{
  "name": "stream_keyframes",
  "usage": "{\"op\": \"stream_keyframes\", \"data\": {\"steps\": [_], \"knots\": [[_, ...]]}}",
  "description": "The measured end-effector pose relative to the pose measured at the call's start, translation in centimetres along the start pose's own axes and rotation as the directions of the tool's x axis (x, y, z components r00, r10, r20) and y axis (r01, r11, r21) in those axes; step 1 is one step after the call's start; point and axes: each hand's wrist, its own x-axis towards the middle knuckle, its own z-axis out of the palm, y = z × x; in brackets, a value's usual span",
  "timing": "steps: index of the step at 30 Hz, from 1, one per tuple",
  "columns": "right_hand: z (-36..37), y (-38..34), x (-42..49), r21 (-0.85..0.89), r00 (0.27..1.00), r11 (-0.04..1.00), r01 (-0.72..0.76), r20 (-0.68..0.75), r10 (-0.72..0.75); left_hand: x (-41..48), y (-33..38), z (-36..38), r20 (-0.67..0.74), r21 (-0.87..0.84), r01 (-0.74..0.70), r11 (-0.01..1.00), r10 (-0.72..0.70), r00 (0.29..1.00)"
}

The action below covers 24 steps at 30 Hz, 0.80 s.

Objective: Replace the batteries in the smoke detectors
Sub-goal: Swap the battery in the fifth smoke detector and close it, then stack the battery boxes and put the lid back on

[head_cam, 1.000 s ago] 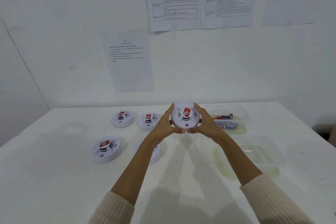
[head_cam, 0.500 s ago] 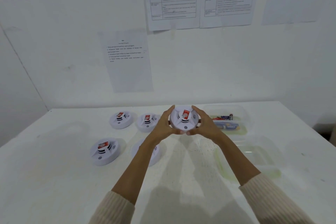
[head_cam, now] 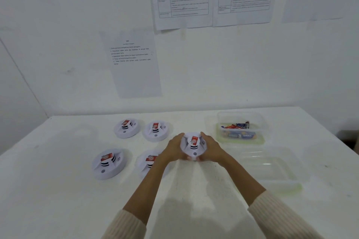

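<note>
A round white smoke detector (head_cam: 193, 146) with a red sticker is held between both hands just above the white table (head_cam: 58, 190). My left hand (head_cam: 172, 150) grips its left rim and my right hand (head_cam: 211, 149) grips its right rim, fingers curled round it. Several more white detectors lie on the table to the left: two at the back (head_cam: 126, 128) (head_cam: 156, 131), one at the front left (head_cam: 108, 163), and one (head_cam: 148, 162) partly hidden behind my left wrist. A clear tub (head_cam: 240, 128) at the back right holds loose batteries (head_cam: 239, 126).
An empty clear plastic tub (head_cam: 270, 167) sits on the table to the right of my right forearm. Printed sheets (head_cam: 134, 64) hang on the white wall behind the table. The table's right edge runs close past the tubs.
Both hands have lowered the detector towards the table and tilted its face more towards me. The other detectors and the tubs have not moved.
</note>
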Motion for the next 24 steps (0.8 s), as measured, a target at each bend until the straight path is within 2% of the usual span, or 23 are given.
{"op": "stream_keyframes", "data": {"steps": [5,11,15,18,21,24], "knots": [[0.5,0.7,0.9,-0.060,0.998,0.998,0.006,0.056,-0.003,0.6,-0.3,0.2,0.047,0.073,0.012,0.997,-0.015,0.999],[1.1,2.5,3.0,-0.187,0.998,0.982,0.036,0.055,-0.026,0.1,-0.1,-0.2,0.095,0.115,-0.029,0.993,0.018,0.995],[0.6,0.1,0.8,-0.245,0.998,0.968,0.048,0.045,-0.039,-0.1,0.1,-0.3,0.111,0.116,-0.001,0.993,-0.012,0.994],[0.2,-1.2,-1.0,-0.247,0.997,0.967,0.059,0.060,-0.046,0.0,-0.3,0.0,0.098,0.161,0.019,0.987,-0.035,0.995],[0.0,-2.0,-2.2,-0.236,0.996,0.968,0.085,0.019,-0.083,0.0,-0.4,0.4,0.057,0.214,-0.023,0.977,0.011,0.998],[-0.5,-2.6,-3.2,-0.189,0.990,0.976,0.107,-0.066,-0.121,-0.2,0.1,1.0,-0.087,0.092,-0.108,0.990,0.116,0.989]]}}
